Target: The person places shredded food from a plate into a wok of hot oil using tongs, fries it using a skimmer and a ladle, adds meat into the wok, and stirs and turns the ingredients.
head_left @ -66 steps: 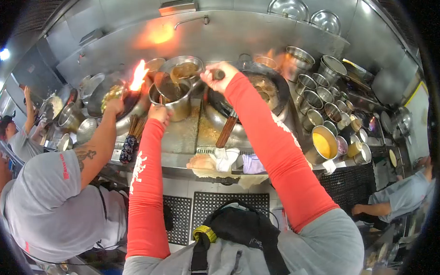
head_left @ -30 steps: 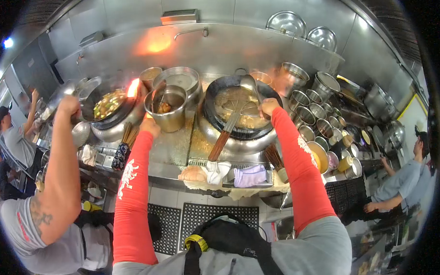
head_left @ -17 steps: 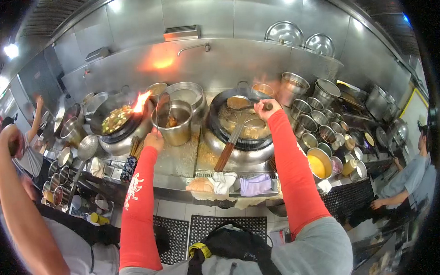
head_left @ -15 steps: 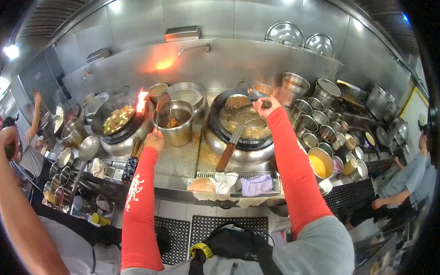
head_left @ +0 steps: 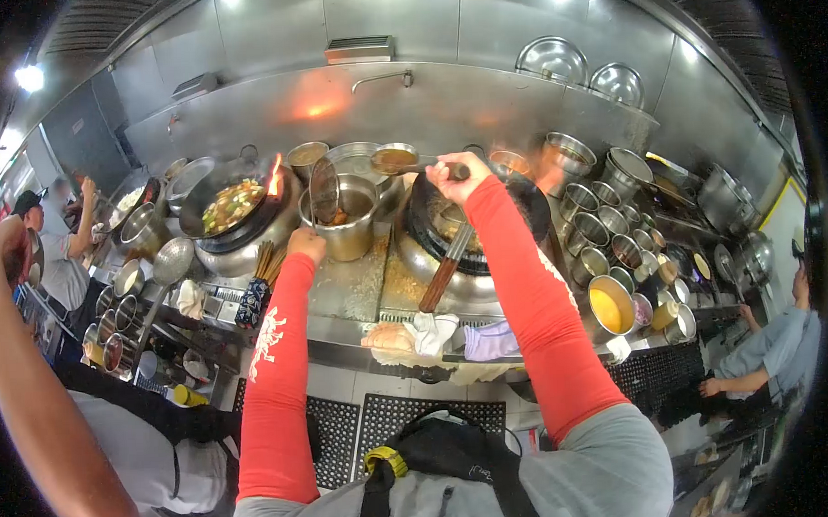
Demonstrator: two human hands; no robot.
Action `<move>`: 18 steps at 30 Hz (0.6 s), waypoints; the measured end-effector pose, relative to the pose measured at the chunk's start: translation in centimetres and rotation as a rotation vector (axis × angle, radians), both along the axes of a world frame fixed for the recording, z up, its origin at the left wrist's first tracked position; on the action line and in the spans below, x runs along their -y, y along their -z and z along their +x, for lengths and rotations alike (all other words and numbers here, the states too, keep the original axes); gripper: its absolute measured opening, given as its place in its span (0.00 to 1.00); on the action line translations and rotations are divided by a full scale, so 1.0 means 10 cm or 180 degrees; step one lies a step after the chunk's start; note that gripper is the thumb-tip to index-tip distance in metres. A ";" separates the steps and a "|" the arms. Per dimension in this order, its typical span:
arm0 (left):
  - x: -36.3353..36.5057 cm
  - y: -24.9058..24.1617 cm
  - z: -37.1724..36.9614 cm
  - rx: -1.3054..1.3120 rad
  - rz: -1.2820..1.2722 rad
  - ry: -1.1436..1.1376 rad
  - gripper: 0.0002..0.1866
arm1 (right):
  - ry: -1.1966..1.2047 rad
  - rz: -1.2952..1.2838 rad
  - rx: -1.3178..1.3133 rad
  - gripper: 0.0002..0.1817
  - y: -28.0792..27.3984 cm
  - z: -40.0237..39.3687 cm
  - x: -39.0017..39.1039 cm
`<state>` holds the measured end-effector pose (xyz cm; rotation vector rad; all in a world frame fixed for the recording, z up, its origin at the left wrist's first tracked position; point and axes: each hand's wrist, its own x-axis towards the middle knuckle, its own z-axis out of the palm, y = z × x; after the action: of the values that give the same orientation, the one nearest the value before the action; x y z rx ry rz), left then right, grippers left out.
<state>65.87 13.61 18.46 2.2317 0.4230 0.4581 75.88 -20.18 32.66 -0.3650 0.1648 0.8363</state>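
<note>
My left hand (head_left: 307,245) is closed on the handle of a round strainer (head_left: 325,190), which stands tilted over a steel pot (head_left: 350,241) with brown pieces in it. My right hand (head_left: 459,178) grips the dark handle of a ladle (head_left: 395,159) holding brown liquid, raised behind and to the right of that pot. Under my right forearm sits a wok (head_left: 421,213) with broth, partly hidden. A brush with a wooden handle (head_left: 436,285) leans on the wok's front rim.
At the left, a second wok (head_left: 233,208) holds vegetables beside a flame (head_left: 275,175). Cloths (head_left: 432,333) lie along the counter's front edge. Right of the wok stand several steel containers and a pot of yellow liquid (head_left: 611,307). Co-workers (head_left: 68,261) stand at both sides.
My right hand has moved left and up, lifting the ladle out of the right wok towards the pot. The flame beside the left wok is narrower. The view has shifted slightly.
</note>
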 end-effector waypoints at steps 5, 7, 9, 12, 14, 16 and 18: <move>-0.31 0.52 0.49 0.0256 -0.0320 0.0186 0.07 | 0.0125 -0.0888 0.0587 0.16 0.00 -0.35 -0.62; -0.34 0.62 0.58 0.0514 -0.0341 0.0211 0.08 | 0.0180 -0.1492 0.0997 0.11 0.15 -0.39 -0.86; -0.27 0.60 0.55 0.0620 -0.0197 0.0154 0.08 | 0.0286 -0.2259 0.1584 0.05 0.06 -0.67 -0.99; -0.20 0.46 0.40 0.0471 -0.0041 0.0060 0.08 | 0.0256 -0.2826 0.2392 0.02 0.20 -0.81 -1.05; -0.19 0.41 0.38 0.0261 -0.0130 0.0131 0.08 | 0.0399 -0.3320 0.2963 0.06 0.24 -0.82 -0.96; -0.09 0.25 0.30 -0.0081 -0.0567 0.0139 0.09 | 0.0215 -0.3801 0.3693 0.15 0.17 -0.78 -0.70; 0.02 -0.01 0.07 -0.0311 -0.0755 0.0115 0.11 | 0.0431 -0.4080 0.3862 0.15 0.14 -0.68 -0.40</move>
<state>66.58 13.41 18.59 2.0330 0.4624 0.2653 69.07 -16.16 31.26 -1.9593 -0.4474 0.1539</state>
